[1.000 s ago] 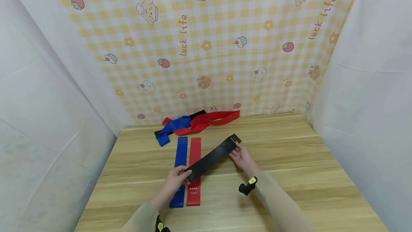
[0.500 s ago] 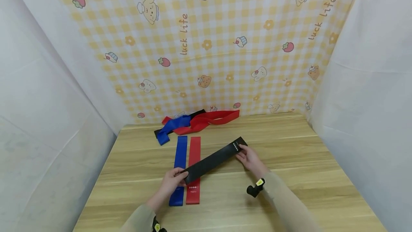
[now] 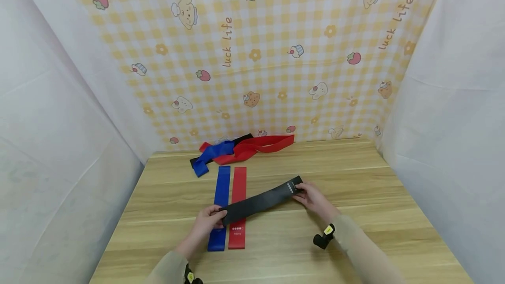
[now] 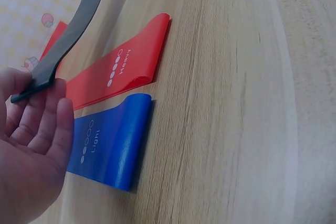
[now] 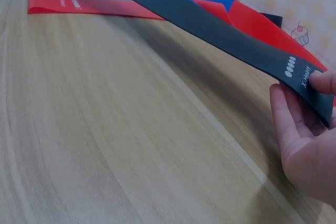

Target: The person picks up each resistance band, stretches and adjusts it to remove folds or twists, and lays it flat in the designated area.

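A black resistance band (image 3: 262, 201), printed "X-Heavy" in the right wrist view, is held above the table by both hands. My left hand (image 3: 207, 221) pinches its left end between thumb and fingers. The right end is pinched by my right hand (image 3: 314, 199), close to the white print. Beneath the black band, a blue resistance band (image 4: 113, 142) marked "Light" and a red resistance band (image 4: 123, 66) marked "Heavy" lie flat side by side. The black band hides part of the red one, and my left hand covers part of the blue one.
Behind them, a loose pile of longer bands lies by the back wall: a red band (image 3: 260, 144), a blue band (image 3: 215, 152) and a black band (image 3: 243, 138). A checked cloth (image 3: 252, 73) hangs behind the wooden table (image 3: 375, 231), with white sheets on both sides.
The black band has swung from a steep slant to a flatter one. My right hand has moved right and toward me with its end; my left hand has shifted slightly left.
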`<state>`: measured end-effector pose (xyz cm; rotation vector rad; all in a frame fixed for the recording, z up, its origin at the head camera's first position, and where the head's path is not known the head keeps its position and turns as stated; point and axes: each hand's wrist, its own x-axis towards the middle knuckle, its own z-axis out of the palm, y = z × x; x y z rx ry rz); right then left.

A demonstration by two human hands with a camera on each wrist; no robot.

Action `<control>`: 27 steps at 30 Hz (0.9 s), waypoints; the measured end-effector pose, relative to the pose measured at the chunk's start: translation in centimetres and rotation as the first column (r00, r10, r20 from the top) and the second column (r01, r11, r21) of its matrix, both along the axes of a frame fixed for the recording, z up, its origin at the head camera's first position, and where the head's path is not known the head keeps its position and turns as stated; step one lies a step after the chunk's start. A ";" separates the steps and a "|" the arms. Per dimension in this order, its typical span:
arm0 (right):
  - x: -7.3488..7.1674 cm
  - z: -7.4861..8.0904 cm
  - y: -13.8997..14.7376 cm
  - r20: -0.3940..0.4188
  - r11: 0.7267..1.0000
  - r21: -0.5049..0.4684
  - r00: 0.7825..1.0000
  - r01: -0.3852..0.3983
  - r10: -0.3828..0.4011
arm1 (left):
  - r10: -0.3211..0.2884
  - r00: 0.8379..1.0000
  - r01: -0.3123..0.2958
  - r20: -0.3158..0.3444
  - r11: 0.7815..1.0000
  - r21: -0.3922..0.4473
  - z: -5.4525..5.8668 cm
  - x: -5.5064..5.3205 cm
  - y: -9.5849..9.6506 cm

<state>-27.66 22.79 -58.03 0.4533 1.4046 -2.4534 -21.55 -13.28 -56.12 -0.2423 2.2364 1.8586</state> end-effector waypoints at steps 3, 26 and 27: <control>0.1 0.2 0.1 0.013 1.000 0.007 1.000 -0.015 0.014 | 0.000 1.000 0.000 0.003 1.000 -0.010 0.1 0.0 -0.1; 2.1 1.3 0.7 -0.050 0.972 0.161 0.982 -0.172 0.182 | 0.093 0.995 -0.094 -0.030 0.994 -0.054 1.0 -1.3 -2.1; 2.2 1.4 0.7 -0.055 0.966 0.187 0.980 -0.179 0.192 | 0.097 0.995 -0.098 -0.029 0.994 -0.054 1.0 -1.3 -2.2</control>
